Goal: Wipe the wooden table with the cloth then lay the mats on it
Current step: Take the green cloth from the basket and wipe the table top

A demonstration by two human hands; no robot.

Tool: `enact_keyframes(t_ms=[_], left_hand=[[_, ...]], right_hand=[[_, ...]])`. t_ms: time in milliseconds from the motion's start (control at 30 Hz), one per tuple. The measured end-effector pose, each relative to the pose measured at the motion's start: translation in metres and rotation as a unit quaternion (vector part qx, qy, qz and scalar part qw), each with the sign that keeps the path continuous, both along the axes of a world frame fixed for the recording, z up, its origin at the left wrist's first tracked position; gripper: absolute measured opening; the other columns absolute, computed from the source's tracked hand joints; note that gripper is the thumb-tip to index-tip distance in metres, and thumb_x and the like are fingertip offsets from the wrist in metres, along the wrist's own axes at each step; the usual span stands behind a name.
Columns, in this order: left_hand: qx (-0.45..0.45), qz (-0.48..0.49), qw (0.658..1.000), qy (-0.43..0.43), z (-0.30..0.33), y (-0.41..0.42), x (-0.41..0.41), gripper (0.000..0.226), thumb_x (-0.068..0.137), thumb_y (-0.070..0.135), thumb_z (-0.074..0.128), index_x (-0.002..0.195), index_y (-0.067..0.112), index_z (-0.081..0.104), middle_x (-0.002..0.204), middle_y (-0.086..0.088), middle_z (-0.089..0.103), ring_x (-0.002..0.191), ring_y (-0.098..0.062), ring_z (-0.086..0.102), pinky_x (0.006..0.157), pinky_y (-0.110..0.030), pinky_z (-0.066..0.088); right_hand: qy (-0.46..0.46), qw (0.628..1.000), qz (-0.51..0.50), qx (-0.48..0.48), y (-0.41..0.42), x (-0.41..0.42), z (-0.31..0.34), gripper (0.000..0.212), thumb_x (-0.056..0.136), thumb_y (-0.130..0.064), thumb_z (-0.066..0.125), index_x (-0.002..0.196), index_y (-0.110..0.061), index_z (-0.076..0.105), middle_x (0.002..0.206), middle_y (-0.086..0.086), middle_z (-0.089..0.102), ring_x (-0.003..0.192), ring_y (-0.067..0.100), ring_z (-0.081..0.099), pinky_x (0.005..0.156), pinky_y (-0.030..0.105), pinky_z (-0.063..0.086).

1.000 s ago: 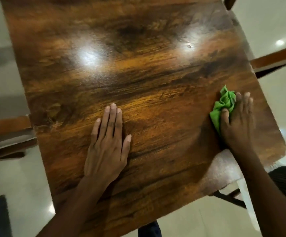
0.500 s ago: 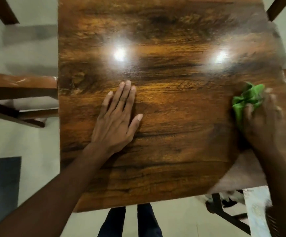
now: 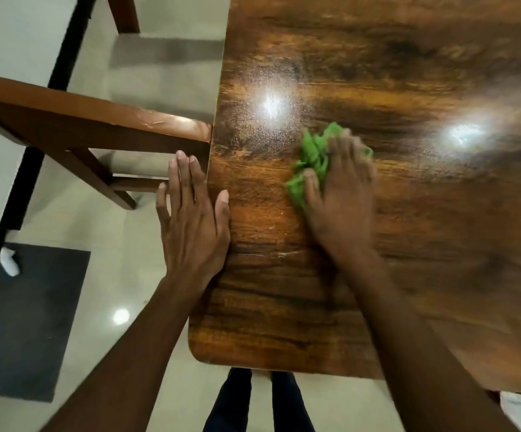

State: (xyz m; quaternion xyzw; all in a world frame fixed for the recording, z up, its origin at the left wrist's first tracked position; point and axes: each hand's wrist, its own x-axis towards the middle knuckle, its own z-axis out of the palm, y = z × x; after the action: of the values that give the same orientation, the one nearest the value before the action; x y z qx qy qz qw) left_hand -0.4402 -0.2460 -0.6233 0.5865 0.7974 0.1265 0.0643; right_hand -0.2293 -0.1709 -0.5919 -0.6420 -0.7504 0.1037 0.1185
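- Right now the right hand (image 3: 337,194) lies flat on the green cloth (image 3: 312,163), fingers fairly straight and pressing it onto the table (image 3: 362,275); the fingertips are blurred, so whether any curl into the folds I cannot tell.
- The cloth sits bunched on the left part of the table top, near a bright light glare (image 3: 271,104), with folds poking out ahead of the fingers and by the thumb.
- The left hand (image 3: 190,222) is held open, fingers straight and close together, at the table's left edge; the thumb overlaps the top while the fingers reach past the edge towards the chair (image 3: 97,126).
- Handling, as I judge it: the cloth looks soft, light and limp, so it should slide easily on the glossy top and may slip out from under a flat palm; gathering the bunch under the fingers with the thumb on its near side would hold it better.
- No mats are in view, so laying them has not begun.
- Against the earlier pictures, the cloth and right hand have crossed from the table's right edge to its left part.
- The left hand has shifted from resting flat mid-table to the left edge.
- The view has swung left, bringing in more of the chair and a dark floor mat (image 3: 25,322).
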Motion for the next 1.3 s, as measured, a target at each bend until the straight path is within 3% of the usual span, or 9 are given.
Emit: enact_keyframes(t_ms=[100, 200, 367, 500, 600, 733, 1067, 1167, 1300], left_hand=[[0.035, 0.005, 0.999, -0.023, 0.0, 0.001, 0.004, 0.068, 0.113, 0.044, 0.021, 0.17, 0.011, 0.006, 0.179, -0.008, 0.003, 0.166, -0.019, 0.0, 0.134, -0.044, 0.006], [0.09, 0.025, 0.992, -0.084, -0.001, -0.002, 0.001, 0.064, 0.112, 0.033, 0.028, 0.17, 0.009, 0.013, 0.178, -0.009, 0.01, 0.166, -0.02, 0.007, 0.134, -0.045, 0.01], [0.109, 0.017, 0.975, -0.192, 0.007, -0.007, 0.001, 0.063, 0.11, 0.028, 0.031, 0.17, 0.012, 0.018, 0.178, -0.005, 0.015, 0.165, -0.015, 0.012, 0.133, -0.047, 0.011], [0.076, -0.078, 0.981, -0.163, 0.015, -0.026, 0.008, 0.066, 0.11, 0.034, 0.032, 0.17, 0.012, 0.016, 0.178, -0.006, 0.013, 0.166, -0.017, 0.008, 0.134, -0.046, 0.008], [0.043, -0.125, 0.986, -0.097, 0.022, -0.032, 0.028, 0.069, 0.11, 0.04, 0.03, 0.171, 0.011, 0.01, 0.179, -0.006, 0.004, 0.166, -0.017, 0.001, 0.133, -0.042, 0.003], [0.024, -0.189, 0.98, -0.05, 0.028, -0.022, 0.083, 0.074, 0.11, 0.049, 0.025, 0.171, 0.012, 0.005, 0.179, -0.007, -0.001, 0.166, -0.019, -0.003, 0.133, -0.049, 0.007], [0.017, -0.315, 0.949, -0.027, 0.019, -0.032, 0.274, 0.08, 0.109, 0.061, 0.016, 0.17, 0.01, 0.009, 0.179, -0.01, 0.002, 0.166, -0.021, 0.0, 0.133, -0.047, 0.009], [0.013, -0.342, 0.938, -0.047, 0.017, -0.038, 0.34, 0.078, 0.11, 0.058, 0.014, 0.17, 0.009, 0.008, 0.179, -0.01, 0.001, 0.166, -0.021, -0.001, 0.134, -0.047, 0.007], [0.002, -0.326, 0.944, -0.052, 0.017, -0.03, 0.407, 0.073, 0.111, 0.051, 0.012, 0.17, 0.009, 0.005, 0.179, -0.009, 0.0, 0.166, -0.02, -0.002, 0.134, -0.044, 0.004]], right_hand=[[-0.023, 0.993, 0.108, -0.037, 0.009, -0.084, -0.008, 0.073, 0.111, -0.056, 0.019, 0.171, -0.016, 0.009, 0.179, 0.008, 0.005, 0.166, 0.022, 0.0, 0.135, 0.046, 0.005], [-0.04, 0.986, 0.157, -0.032, 0.012, -0.108, -0.013, 0.069, 0.112, -0.052, 0.024, 0.17, -0.016, 0.012, 0.179, 0.008, 0.008, 0.166, 0.022, 0.002, 0.135, 0.045, 0.006], [-0.03, 0.985, 0.155, -0.064, -0.057, -0.095, -0.011, 0.069, 0.113, -0.048, 0.023, 0.171, -0.014, 0.007, 0.18, 0.008, 0.001, 0.166, 0.022, -0.005, 0.135, 0.046, 0.001], [-0.028, 0.989, 0.12, -0.077, -0.118, -0.075, -0.011, 0.07, 0.113, -0.05, 0.025, 0.171, -0.016, 0.006, 0.18, 0.005, -0.001, 0.166, 0.019, -0.007, 0.135, 0.045, 0.002], [-0.032, 0.992, 0.1, -0.076, -0.128, -0.04, -0.014, 0.073, 0.112, -0.053, 0.029, 0.172, -0.018, 0.006, 0.18, 0.003, 0.0, 0.166, 0.016, -0.006, 0.135, 0.044, 0.003], [-0.039, 0.997, 0.031, -0.063, -0.133, 0.033, -0.016, 0.075, 0.109, -0.05, 0.035, 0.172, -0.019, 0.009, 0.18, 0.0, 0.003, 0.166, 0.013, -0.003, 0.135, 0.042, 0.006], [-0.073, 0.992, -0.102, 0.002, -0.143, 0.238, -0.022, 0.068, 0.11, -0.048, 0.03, 0.17, -0.018, 0.024, 0.178, -0.001, 0.017, 0.165, 0.011, 0.011, 0.133, 0.041, 0.017], [-0.055, 0.993, -0.102, -0.003, -0.144, 0.281, -0.022, 0.067, 0.11, -0.047, 0.022, 0.17, -0.019, 0.021, 0.179, -0.001, 0.014, 0.165, 0.011, 0.008, 0.134, 0.041, 0.013], [-0.035, 0.997, -0.065, -0.007, -0.137, 0.337, -0.024, 0.063, 0.112, -0.043, 0.028, 0.171, -0.02, 0.018, 0.179, -0.001, 0.012, 0.165, 0.011, 0.007, 0.134, 0.042, 0.012]])
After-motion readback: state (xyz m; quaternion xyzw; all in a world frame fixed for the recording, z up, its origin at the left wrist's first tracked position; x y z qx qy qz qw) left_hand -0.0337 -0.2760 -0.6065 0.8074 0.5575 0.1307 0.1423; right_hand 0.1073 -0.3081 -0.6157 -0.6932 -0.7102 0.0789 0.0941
